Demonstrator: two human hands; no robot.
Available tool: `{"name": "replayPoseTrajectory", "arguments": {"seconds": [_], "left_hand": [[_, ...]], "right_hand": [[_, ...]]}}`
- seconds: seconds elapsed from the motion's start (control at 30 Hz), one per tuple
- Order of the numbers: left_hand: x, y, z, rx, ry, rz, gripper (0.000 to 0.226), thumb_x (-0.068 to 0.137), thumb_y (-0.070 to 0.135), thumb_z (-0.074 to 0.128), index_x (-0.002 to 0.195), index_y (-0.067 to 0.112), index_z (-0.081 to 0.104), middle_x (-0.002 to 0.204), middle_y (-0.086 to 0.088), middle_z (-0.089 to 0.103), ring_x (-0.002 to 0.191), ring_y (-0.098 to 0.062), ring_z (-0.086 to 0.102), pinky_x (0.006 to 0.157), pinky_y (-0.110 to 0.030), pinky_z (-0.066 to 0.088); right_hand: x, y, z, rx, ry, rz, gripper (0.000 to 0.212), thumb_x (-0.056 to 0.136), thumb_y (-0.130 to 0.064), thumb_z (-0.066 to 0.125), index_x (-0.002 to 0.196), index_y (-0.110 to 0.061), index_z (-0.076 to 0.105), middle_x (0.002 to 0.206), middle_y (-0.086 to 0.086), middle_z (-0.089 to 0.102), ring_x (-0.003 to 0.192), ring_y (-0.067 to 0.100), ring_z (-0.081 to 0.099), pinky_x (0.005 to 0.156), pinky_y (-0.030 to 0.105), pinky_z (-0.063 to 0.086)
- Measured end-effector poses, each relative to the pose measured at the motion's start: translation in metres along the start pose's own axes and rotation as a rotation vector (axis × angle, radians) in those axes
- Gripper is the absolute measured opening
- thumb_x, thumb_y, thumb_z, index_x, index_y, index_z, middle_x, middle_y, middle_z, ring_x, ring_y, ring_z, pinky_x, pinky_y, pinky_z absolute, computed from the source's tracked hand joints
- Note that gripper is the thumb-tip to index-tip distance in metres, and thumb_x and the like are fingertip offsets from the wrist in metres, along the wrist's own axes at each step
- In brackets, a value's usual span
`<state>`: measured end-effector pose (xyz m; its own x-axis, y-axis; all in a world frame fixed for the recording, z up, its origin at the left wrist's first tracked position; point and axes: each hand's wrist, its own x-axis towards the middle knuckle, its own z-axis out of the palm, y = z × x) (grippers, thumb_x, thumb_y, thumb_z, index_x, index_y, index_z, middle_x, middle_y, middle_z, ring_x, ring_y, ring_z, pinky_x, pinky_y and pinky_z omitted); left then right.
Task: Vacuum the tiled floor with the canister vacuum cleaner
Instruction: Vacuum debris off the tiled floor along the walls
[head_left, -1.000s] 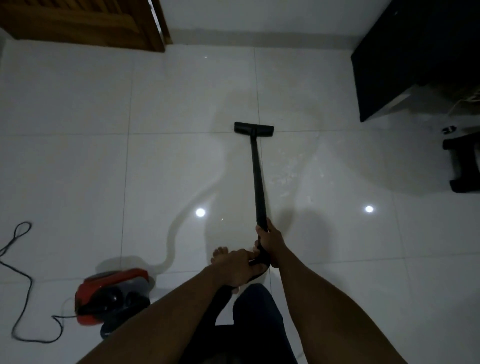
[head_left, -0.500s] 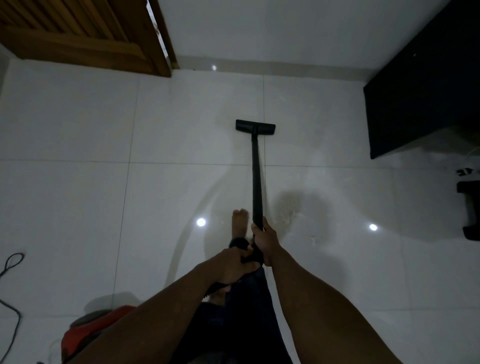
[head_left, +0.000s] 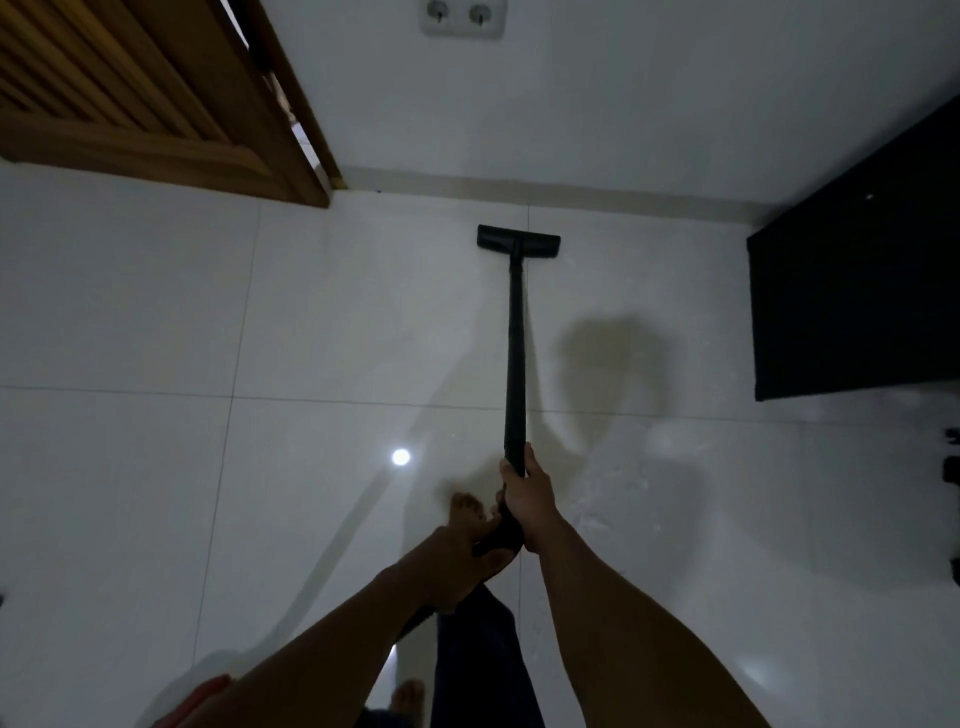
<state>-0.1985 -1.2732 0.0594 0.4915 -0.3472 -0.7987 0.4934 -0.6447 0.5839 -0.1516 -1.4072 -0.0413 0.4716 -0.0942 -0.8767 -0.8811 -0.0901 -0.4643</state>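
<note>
One wand (head_left: 515, 338) forward from right grip (head_left: 527, 505)

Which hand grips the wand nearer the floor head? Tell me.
The right hand, wrapped round the black wand farther forward; the left hand grips its rear end, farther from the floor head.

A dim room in a home, seen from head height looking down. The tiled floor (head_left: 130, 312) is laid with large, glossy white tiles that mirror a round spot of lamp light (head_left: 400, 457). A plain white wall (head_left: 623, 104) meets it at a pale skirting board (head_left: 571, 193), with a double wall socket (head_left: 462, 18) higher up. A slatted wooden door (head_left: 130, 104) stands at the left and a piece of black furniture (head_left: 857, 286) at the right. A bare foot (head_left: 467, 514) stands on the tiles beside a household vacuum wand (head_left: 515, 364).
</note>
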Motion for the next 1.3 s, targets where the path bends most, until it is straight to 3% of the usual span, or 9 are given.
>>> {"name": "replayPoseTrajectory", "arguments": {"seconds": [0.1,0.2,0.37,0.57,0.77,0.87,1.0,1.17,1.3], "left_hand": [[0.019,0.012,-0.028,0.025,0.026,-0.003,0.051,0.103,0.045,0.047,0.151,0.031,0.038,0.109,-0.005,0.060,0.060,-0.001,0.051,0.048,-0.010,0.037],[0.037,0.021,-0.052,-0.027,0.049,-0.015,0.051,0.103,0.042,0.049,0.152,0.031,0.037,0.081,0.008,0.060,0.047,0.005,0.053,0.044,-0.008,0.039],[0.050,0.023,-0.071,-0.023,0.025,-0.038,0.052,0.103,0.042,0.048,0.153,0.032,0.036,0.073,0.015,0.055,0.053,0.003,0.053,0.046,-0.008,0.039],[0.037,0.019,-0.060,-0.003,0.049,-0.015,0.050,0.104,0.040,0.048,0.152,0.032,0.036,0.076,0.015,0.052,0.047,0.006,0.051,0.045,-0.007,0.037],[-0.004,-0.003,-0.032,0.072,0.029,0.047,0.048,0.104,0.038,0.048,0.150,0.025,0.041,0.108,0.002,0.056,0.059,0.001,0.048,0.046,-0.005,0.039],[-0.036,-0.023,-0.006,0.017,0.036,0.047,0.048,0.103,0.041,0.050,0.148,0.026,0.043,0.087,0.011,0.058,0.050,0.007,0.052,0.046,-0.005,0.039],[-0.091,-0.061,0.038,0.107,0.024,0.068,0.050,0.101,0.045,0.051,0.144,0.017,0.049,0.101,-0.010,0.071,0.045,0.005,0.054,0.044,-0.007,0.039],[-0.164,-0.108,0.104,0.122,0.010,0.131,0.049,0.100,0.049,0.052,0.140,0.022,0.054,0.104,-0.007,0.073,0.088,-0.018,0.070,0.078,-0.024,0.054],[-0.217,-0.125,0.158,0.114,-0.005,0.154,0.049,0.101,0.044,0.052,0.149,0.036,0.040,0.089,0.014,0.067,0.068,0.012,0.061,0.066,-0.006,0.043]], "right_hand": [[0.022,-0.033,0.004,0.034,-0.003,-0.009,0.062,0.105,-0.020,0.054,0.159,-0.037,0.028,0.073,0.005,0.051,0.056,0.016,0.050,0.061,0.035,0.054],[0.041,-0.061,0.010,0.047,-0.007,-0.024,0.060,0.106,-0.020,0.054,0.158,-0.038,0.030,0.074,0.006,0.049,0.052,0.015,0.049,0.050,0.030,0.053],[0.063,-0.066,0.022,-0.054,0.036,-0.037,0.064,0.104,-0.029,0.055,0.160,-0.042,0.025,0.085,0.007,0.055,0.060,0.018,0.056,0.067,0.041,0.060],[0.046,-0.053,0.023,-0.001,0.068,-0.106,0.063,0.104,-0.026,0.057,0.158,-0.041,0.028,0.079,0.008,0.054,0.053,0.016,0.053,0.059,0.034,0.055],[0.015,-0.003,0.033,-0.105,0.136,-0.152,0.065,0.099,-0.039,0.059,0.157,-0.046,0.030,0.087,0.004,0.059,0.068,0.021,0.060,0.078,0.057,0.061],[-0.019,0.022,0.036,-0.099,0.148,-0.192,0.059,0.102,-0.034,0.058,0.153,-0.046,0.032,0.093,0.008,0.062,0.064,0.017,0.060,0.066,0.041,0.060],[-0.085,0.074,0.042,-0.032,0.164,-0.280,0.049,0.104,-0.026,0.056,0.148,-0.041,0.040,0.098,0.012,0.067,0.060,0.013,0.061,0.059,0.031,0.053],[-0.165,0.153,0.046,0.027,0.167,-0.285,0.052,0.104,-0.030,0.055,0.150,-0.043,0.037,0.082,0.009,0.068,0.057,0.018,0.062,0.057,0.039,0.058],[-0.211,0.218,0.041,0.126,0.133,-0.231,0.061,0.104,-0.028,0.057,0.157,-0.042,0.030,0.072,0.005,0.059,0.049,0.015,0.054,0.052,0.033,0.051]]}}
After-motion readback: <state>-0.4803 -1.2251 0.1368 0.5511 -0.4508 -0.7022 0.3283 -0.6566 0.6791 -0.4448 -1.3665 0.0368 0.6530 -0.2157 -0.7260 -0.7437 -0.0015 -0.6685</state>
